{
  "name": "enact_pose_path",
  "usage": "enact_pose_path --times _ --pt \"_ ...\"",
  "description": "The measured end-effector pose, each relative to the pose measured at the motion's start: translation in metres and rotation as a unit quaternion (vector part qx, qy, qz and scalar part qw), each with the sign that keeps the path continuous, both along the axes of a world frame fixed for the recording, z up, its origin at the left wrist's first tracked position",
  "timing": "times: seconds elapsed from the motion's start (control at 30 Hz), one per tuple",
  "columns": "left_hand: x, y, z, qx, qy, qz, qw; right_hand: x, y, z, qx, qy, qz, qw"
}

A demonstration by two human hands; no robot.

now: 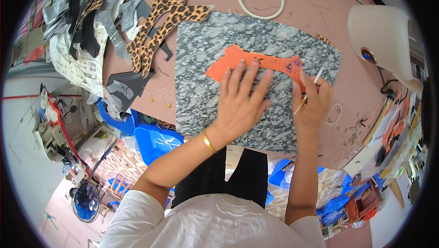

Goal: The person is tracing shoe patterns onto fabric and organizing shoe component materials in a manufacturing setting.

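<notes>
On a grey-and-white speckled stone slab [199, 97] lies a curved orange pattern piece [223, 66], wide at its left end and narrowing to the right. A thin leopard-print edge shows along its upper side. My left hand [242, 104] rests flat on the piece with its fingers spread, pressing it to the slab. In my right hand [313, 101] a slim white pen [319, 74] is pinched at a slant, its lower end pointing down toward the slab. The fingertips of that hand touch the piece's right end, which they partly cover.
Leopard-print pieces [157, 31] lie left of the slab, beside piled grey and black scraps [87, 24]. A white ring [241, 1] sits beyond the slab, and a cream machine [379, 33] stands at the far right. A blue bin [157, 142] is below the table's left edge.
</notes>
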State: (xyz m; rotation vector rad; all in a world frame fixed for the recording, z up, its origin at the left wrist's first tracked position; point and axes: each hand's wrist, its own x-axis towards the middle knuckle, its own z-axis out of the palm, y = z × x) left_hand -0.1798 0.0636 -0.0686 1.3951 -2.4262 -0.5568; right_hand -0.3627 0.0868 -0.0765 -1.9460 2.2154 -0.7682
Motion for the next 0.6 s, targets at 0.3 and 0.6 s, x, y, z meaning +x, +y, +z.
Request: enact_pose_path --times 0.3,0.6 --pt "-0.019 0.007 -0.008 0.037 -0.064 -0.005 0.997 -0.004 -0.001 0.001 0.008 -0.002 0.008 1.000" --pt "-0.022 0.005 -0.010 0.005 -0.058 0.011 0.998 -0.001 -0.002 0.002 0.005 -0.018 -0.016 1.000"
